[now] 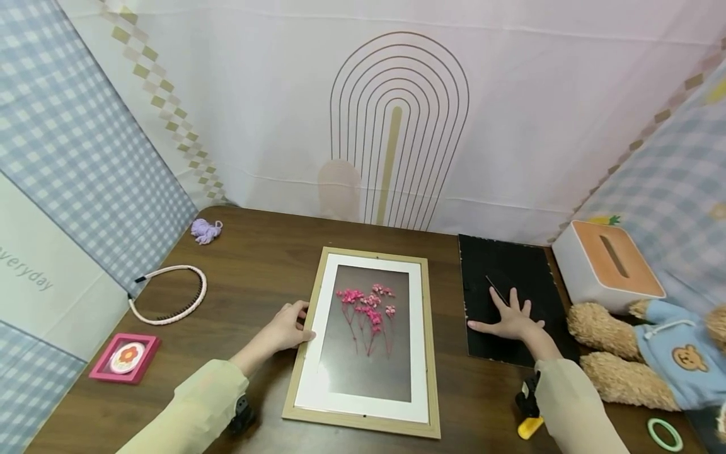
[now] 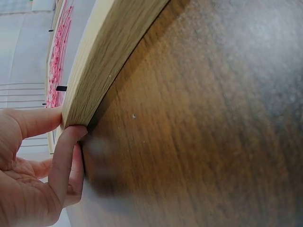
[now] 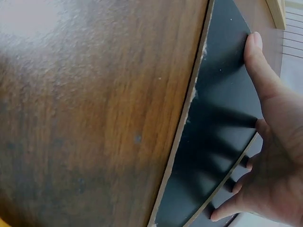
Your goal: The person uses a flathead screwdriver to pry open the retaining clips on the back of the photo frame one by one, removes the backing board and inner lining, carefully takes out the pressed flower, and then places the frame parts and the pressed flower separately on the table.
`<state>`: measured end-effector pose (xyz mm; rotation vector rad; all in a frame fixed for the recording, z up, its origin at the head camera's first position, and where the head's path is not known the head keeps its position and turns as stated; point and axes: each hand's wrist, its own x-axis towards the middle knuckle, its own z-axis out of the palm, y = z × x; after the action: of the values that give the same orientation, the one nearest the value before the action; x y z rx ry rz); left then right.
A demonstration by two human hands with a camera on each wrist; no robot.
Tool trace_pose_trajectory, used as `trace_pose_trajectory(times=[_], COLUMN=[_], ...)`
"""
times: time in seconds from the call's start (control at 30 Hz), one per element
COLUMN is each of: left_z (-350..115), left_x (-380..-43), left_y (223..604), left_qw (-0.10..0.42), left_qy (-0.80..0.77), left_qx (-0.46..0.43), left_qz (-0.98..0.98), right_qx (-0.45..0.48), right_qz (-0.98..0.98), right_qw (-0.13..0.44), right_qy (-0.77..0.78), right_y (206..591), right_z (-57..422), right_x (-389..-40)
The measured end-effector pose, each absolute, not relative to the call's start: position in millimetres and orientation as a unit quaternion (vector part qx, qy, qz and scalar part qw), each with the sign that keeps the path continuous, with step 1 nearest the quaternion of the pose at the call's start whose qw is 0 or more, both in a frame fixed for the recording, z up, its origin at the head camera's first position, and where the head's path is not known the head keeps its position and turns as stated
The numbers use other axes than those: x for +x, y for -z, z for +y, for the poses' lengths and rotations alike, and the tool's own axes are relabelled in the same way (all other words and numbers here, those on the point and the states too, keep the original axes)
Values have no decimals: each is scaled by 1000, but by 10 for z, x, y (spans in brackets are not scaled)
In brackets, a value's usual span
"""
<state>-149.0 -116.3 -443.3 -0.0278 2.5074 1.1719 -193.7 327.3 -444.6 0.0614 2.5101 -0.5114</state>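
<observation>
We are viewing a pale wooden frame (image 1: 432, 353) lying on the brown table (image 1: 255, 271) between the hands. The left hand (image 1: 290, 328) is pinching its left rail, thumb at the face, index finger against the outer edge; the right hand (image 1: 513, 321) is hovering over or resting on a black board (image 1: 482, 265), we cannot tell which, fingers spread apart and gripping nothing. We are judging the frame stiff, fairly light, and fragile and slippery at its glossy pane (image 1: 340, 372), perhaps glass; the two long rails are offering the safest hold. We are noting straight wood grain, a smooth white mat (image 1: 340, 402) around pink, thin-stemmed flowers (image 1: 371, 315), a small dark tab (image 2: 61, 88), and the board's chipped, paler edge.
</observation>
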Motion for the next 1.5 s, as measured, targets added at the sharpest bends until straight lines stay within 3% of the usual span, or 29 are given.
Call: trace_pose_trajectory(times=[0.67,0.83,0.97,1.03,1.23,1.33,1.5], left_z=[-1129,-1121,-1145,-1155,-1164,-1164,-1169], left_x=[-1485,-1492,-1495,-1493,-1501,-1512,-1511], left_y=[4427,4433,4428,4417,4422,4432,4438], left_qw=[186,190,193,193,192,191,191], left_qy=[-418,-423,-425,-423,-423,-426,-429], left_qx=[-11,-8,-10,-10,-15,-12,-14], left_qz=[889,886,884,885,885,884,883], right_qx=[34,14,-8,-7,15,37,49], right_qz=[935,954,956,936,864,877,912], right_qw=[299,225,129,111,158,169,138], right_qy=[185,195,263,334,478,449,384], right_y=[4420,4432,4351,4304,4293,4322,4379], right_z=[3350,3309,2974,2713,1968,1743,1500], right_x=[-1947,-1939,-1941,-1917,-1696,-1581,-1468])
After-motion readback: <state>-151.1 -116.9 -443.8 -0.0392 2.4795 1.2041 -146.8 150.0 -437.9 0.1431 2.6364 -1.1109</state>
